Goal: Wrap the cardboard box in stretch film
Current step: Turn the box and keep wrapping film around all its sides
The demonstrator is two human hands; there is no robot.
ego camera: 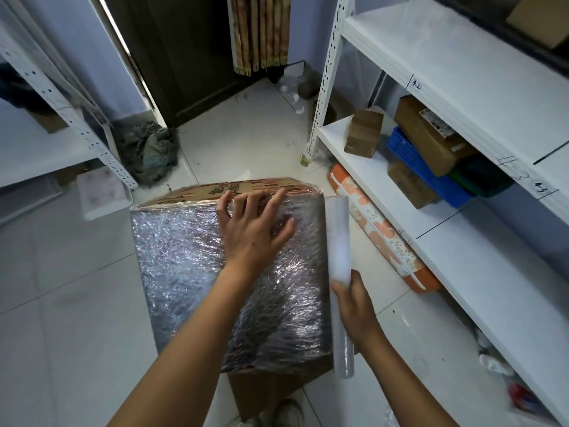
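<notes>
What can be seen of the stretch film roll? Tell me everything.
The stretch film roll is a long, slim, whitish translucent cylinder lying along the right edge of the cardboard box. The right hand grips it at mid-length. The box top beside it already carries crinkled, shiny film.

Handwritten "4-2" marks the white shelf edge (417, 85) at upper right; the cardboard box (246, 188) print is unreadable.

free: bare floor (70, 303) left of box (234, 272) | blocked right: film roll (338, 241), orange bundle (381, 229), shelving (462, 241)
</notes>
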